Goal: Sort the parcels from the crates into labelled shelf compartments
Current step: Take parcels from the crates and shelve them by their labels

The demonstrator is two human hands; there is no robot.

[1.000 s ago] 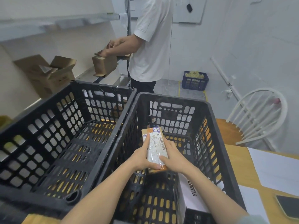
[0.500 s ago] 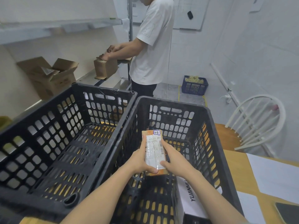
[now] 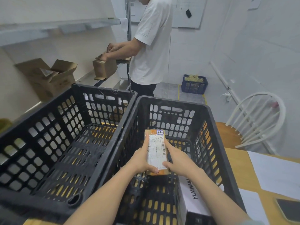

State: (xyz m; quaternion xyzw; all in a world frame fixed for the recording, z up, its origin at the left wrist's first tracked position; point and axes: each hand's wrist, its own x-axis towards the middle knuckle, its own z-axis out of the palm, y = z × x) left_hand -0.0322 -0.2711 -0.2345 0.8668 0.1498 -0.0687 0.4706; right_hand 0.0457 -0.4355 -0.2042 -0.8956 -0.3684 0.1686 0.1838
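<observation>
two hands, one parcel over the rh crate

two black slotted crates sit side by side, touching, on a wooden table [image 3: 238, 168]: left crate [image 3: 48, 135] and right crate [image 3: 172, 101]. a white box [image 3: 193, 194] printed "yuanmu" lies along the right crate's right wall. the table's right part carries white paper sheets [image 3: 276, 174] and a dark phone [image 3: 289, 210] near the edge. a white spindle chair [image 3: 256, 120] stands just beyond the table. a blue basket [image 3: 194, 85] sits on the floor by the far wall. metal shelving [image 3: 56, 28] runs along the left wall w/ an open cardboard box [image 3: 48, 75] on it. another person [image 3: 151, 46] in a white tee stands there, hands on a small brown carton [image 3: 103, 69].

parcel [image 3: 156, 150]: small, flat, oblong, brown card under clear tape. it has a white label w/ a barcode down the right side, "094" near the top, and a corner sticker hand-marked "1-3", i think. it's held above the right crate's floor, approx mid-crate, long axis pointing away. left hand [image 3: 141, 161] grips its left edge, thumb across the near end. right hand [image 3: 180, 161] grips the right edge, forefinger stretched along the side.
</observation>
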